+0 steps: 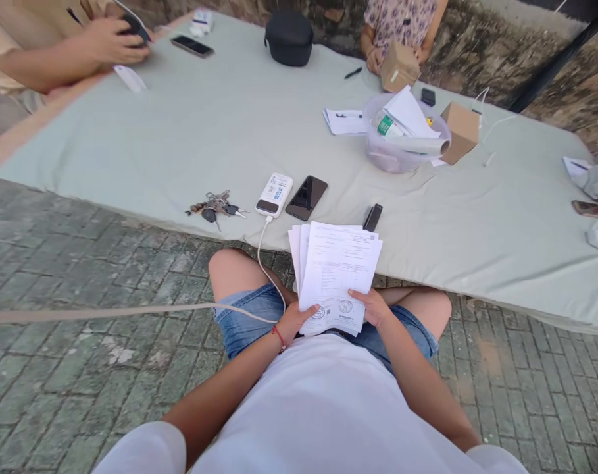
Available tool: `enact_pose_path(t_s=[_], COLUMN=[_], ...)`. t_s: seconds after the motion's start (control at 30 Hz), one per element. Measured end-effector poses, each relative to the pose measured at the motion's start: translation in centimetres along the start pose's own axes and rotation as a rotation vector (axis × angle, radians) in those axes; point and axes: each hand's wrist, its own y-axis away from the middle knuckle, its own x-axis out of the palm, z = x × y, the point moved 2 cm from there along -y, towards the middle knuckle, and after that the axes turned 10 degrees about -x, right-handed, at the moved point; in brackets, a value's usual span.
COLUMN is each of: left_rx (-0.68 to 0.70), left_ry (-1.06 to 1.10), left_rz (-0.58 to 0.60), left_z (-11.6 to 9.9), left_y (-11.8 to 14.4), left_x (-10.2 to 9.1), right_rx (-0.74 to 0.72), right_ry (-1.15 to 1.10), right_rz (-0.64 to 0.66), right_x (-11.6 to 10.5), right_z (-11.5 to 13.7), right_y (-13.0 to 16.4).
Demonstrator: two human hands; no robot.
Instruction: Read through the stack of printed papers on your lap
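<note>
A slightly fanned stack of printed papers leans over my lap, its top end reaching the table edge. My left hand grips the lower left corner, thumb on the top sheet beside a round stamp. On the right side, my right hand holds the sheets with its thumb on the front and its fingers behind, hidden. Just beyond the papers lie a black stapler-like object, a dark smartphone and a white power bank with a white cable plugged in. A bunch of keys lies to their left.
A cloth-covered table stretches ahead. On it are a translucent basin of papers and a roll, a cardboard box, a black case and another phone. Other people's hands are at the far sides. The cable crosses my left side.
</note>
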Motion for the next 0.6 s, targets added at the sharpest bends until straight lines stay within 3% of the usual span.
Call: enact_pose_path(t_s=[0.13, 0.27, 0.37, 0.6], left_rx=[0.124, 0.329, 0.472, 0.775], left_ry=[-0.019, 0.003, 0.052, 0.031], left_rz=[-0.109, -0.076, -0.077, -0.042], left_z=[-1.3, -4.6, -8.2, -18.1], left_y=[0.1, 0.5, 0.2, -0.6], left_x=[-1.0, -0.4, 1.4, 7.2], right_rx=[-0.063, -0.152, -0.303, -0.831], right_ry=[0.056, 0.192, 0.299, 0.466], right_rz=[-0.057, -0.028, -0.046, -0.188], right_x=[0.2, 0.5, 1.3, 2.5], right_z=[-0.5, 1.6, 5.2, 15.0], right_y=[1.0, 2.3, 2.3, -0.1])
